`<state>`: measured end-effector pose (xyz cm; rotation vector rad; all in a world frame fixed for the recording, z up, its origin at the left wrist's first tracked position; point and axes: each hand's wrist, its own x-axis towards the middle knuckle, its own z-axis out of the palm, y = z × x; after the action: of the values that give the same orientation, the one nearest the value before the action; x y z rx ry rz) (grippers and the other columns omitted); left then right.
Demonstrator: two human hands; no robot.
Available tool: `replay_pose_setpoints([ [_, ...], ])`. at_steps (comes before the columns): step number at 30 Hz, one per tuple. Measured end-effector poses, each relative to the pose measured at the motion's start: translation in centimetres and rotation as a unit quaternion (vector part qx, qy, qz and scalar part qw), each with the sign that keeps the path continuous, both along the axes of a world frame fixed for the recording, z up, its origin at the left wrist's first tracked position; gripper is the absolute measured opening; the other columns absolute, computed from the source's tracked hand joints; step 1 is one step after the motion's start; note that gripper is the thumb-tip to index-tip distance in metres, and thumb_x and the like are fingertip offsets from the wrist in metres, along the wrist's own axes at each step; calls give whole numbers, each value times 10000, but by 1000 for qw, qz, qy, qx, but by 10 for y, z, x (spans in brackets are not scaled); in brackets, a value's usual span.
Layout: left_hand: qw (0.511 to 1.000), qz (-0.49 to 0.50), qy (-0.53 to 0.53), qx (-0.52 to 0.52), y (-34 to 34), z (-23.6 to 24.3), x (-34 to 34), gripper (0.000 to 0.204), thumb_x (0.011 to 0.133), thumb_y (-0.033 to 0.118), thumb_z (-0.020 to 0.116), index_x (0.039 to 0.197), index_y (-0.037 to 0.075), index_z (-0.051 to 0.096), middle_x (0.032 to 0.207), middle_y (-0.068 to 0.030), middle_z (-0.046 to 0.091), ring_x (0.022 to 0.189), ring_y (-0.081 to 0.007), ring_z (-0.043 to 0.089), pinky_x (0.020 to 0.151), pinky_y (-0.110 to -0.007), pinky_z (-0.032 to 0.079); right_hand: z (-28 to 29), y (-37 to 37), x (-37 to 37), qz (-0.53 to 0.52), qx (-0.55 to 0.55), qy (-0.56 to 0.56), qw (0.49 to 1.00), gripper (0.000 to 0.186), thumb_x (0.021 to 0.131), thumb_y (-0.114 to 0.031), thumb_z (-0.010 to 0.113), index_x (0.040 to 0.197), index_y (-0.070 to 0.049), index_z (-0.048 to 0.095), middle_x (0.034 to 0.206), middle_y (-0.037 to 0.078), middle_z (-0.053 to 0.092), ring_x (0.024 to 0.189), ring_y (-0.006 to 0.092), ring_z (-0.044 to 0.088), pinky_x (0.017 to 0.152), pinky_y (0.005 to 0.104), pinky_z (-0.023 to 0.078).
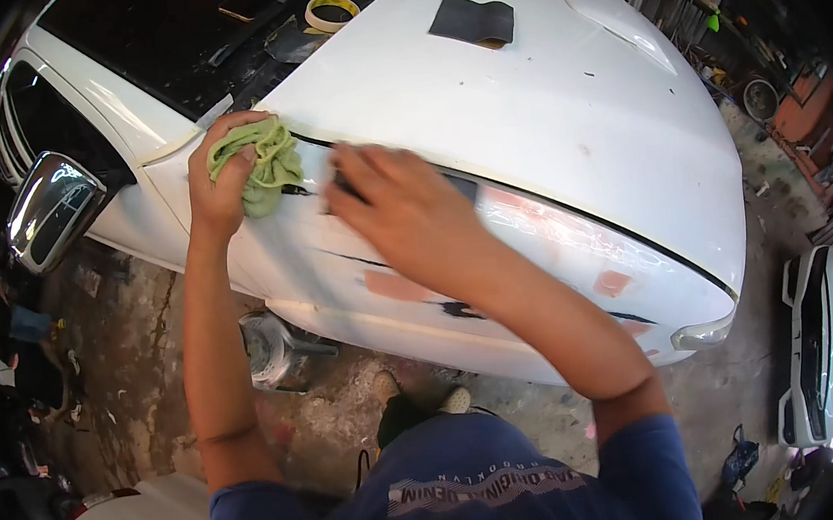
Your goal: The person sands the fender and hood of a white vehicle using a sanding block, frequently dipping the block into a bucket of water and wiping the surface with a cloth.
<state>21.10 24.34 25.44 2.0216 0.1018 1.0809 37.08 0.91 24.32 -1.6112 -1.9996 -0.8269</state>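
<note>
Just left of the frame's centre, a green cloth is bunched in the left hand, against the upper edge of a white fender; the thumb and fingers are closed on its folds, and loose material spills out toward the right. Near the middle, the right hand is over the same panel, palm down, its fingers bent and pointing to the left. A small dark piece shows beneath them, but motion blur hides its form, and I cannot tell whether the fingers clamp it or merely press on it. The cloth should be light, limp and easily squashed, with no stiffness of its own; a full-palm grip around the gathered middle looks surest, since a pinch at a loose fold would let the rest droop. Whether it is damp, I cannot make out. The fender, by contrast, looks rigid and fixed, smooth enough for a hand to slide on, so flat fingers suit it better than fingertips. Its pink patches, in the middle and right of the frame, may mark or scratch more readily than the glossy white hood at upper right, where a dark sheet lies flat.
</note>
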Motion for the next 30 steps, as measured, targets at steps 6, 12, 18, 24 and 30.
replay_pose_setpoints([
  [6,997,0,-13,-73,3,-12,-20,407,923,126,525,1263,-61,646,1205,-133,718,1110,-188,665,1013,-319,512,0,-65,24,10,-68,82,994,334,913,-194,696,1210,-39,687,1433,231,588,1295,364,601,1067,484,515],
  [12,999,1,-14,-32,5,-12,-9,392,935,139,542,1258,-55,649,1203,-133,721,1105,-190,666,1006,-318,514,4,-46,10,25,-46,76,996,314,941,-173,684,1215,-20,681,1429,241,599,1292,374,615,1086,503,505],
  [18,998,-5,-14,-58,6,-11,-12,412,962,154,524,1294,-69,623,1249,-172,720,1149,-218,673,1041,-336,512,2,-26,-1,27,-69,82,994,380,898,-173,701,1249,-36,653,1473,217,574,1380,377,552,1152,494,464],
  [24,997,-1,-25,-74,6,-15,-14,397,964,154,533,1278,-69,630,1237,-170,720,1133,-214,673,1028,-335,516,0,-103,34,-41,-52,58,996,336,844,-60,737,1177,-24,730,1479,236,596,1321,381,631,1071,494,530],
  [30,998,0,-15,-64,5,-10,-6,381,963,156,537,1255,-62,645,1207,-146,722,1109,-200,669,1008,-325,516,-3,9,-13,-3,20,21,1000,398,854,-153,708,1225,-13,677,1452,247,576,1343,368,566,1121,505,473],
])
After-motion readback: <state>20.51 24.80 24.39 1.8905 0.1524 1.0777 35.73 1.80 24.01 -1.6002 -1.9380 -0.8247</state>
